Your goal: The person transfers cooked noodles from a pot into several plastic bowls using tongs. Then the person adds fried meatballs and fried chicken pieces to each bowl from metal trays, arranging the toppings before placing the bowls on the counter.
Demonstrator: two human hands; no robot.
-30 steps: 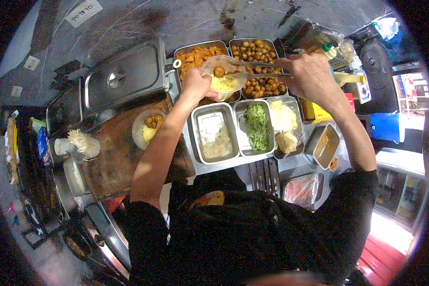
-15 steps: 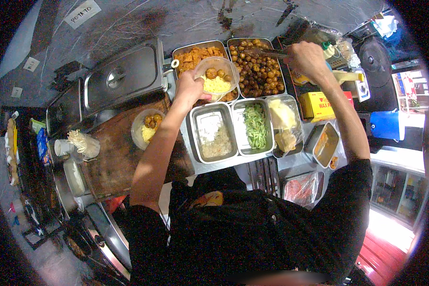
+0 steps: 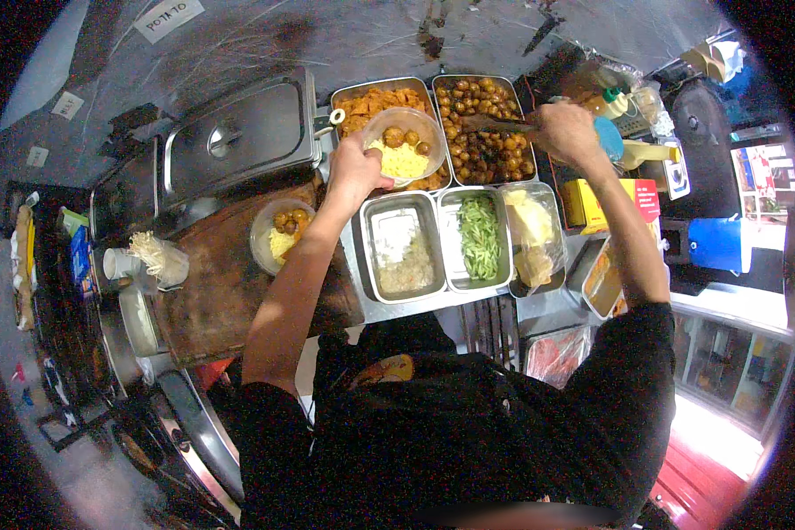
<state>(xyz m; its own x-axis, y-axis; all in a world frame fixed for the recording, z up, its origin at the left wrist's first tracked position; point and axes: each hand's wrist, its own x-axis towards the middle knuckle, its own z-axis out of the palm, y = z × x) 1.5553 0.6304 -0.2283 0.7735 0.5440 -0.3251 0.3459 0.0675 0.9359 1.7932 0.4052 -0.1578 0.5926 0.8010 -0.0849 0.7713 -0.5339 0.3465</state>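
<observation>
My left hand grips the rim of a clear plastic bowl, tilted over the far left tray. In the bowl lie yellow crumbly pieces and a few round brown glazed balls. My right hand is closed round the handle of a dark brown spoon. Its tip rests among many similar brown balls in the far right steel tray. Orange chunks fill the tray under the bowl. A second clear bowl with like contents stands by my left forearm.
Nearer are a steel tray of pale shreds, a tray of green strips and a plastic-wrapped yellow food. A brown board and lidded steel pans lie left. A yellow box sits under my right forearm.
The spoon in my right hand has moved nearer to me within the tray of brown balls. My left hand still holds the bowl over the orange chunks. The whole view has shifted slightly.
</observation>
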